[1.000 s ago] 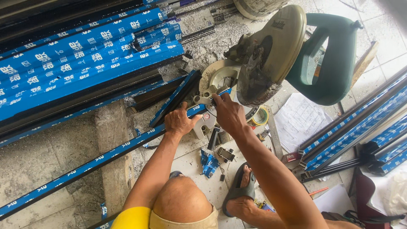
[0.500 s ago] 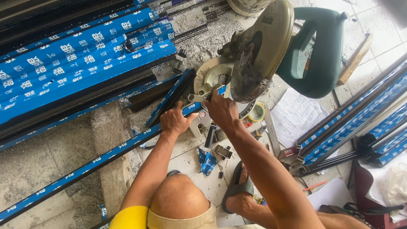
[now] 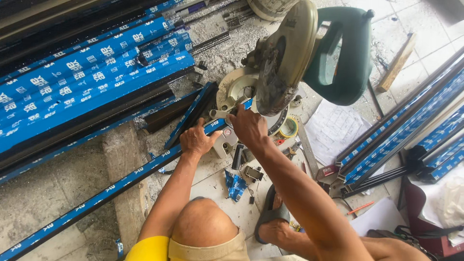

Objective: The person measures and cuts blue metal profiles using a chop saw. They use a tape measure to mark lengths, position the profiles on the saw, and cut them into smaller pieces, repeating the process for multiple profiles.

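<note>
Below us, a dusty tiled floor (image 3: 38,208) lay strewn with metal shavings around the saw (image 3: 290,58), its guard grimy, its handle smooth green. Our left hand (image 3: 195,140) pressed flat, fingers apart, on the long blue-filmed rail (image 3: 96,198) running under the saw. Our right hand (image 3: 249,125) pinched the rail beside the blade.

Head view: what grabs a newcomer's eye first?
The green-handled mitre saw with its round metal blade guard dominates top centre, raised above its base. Just below it, the left hand presses a long blue-filmed aluminium profile that runs diagonally across the floor to the saw, while the right hand rests at the saw base. A stack of blue-wrapped profiles fills the upper left.
</note>
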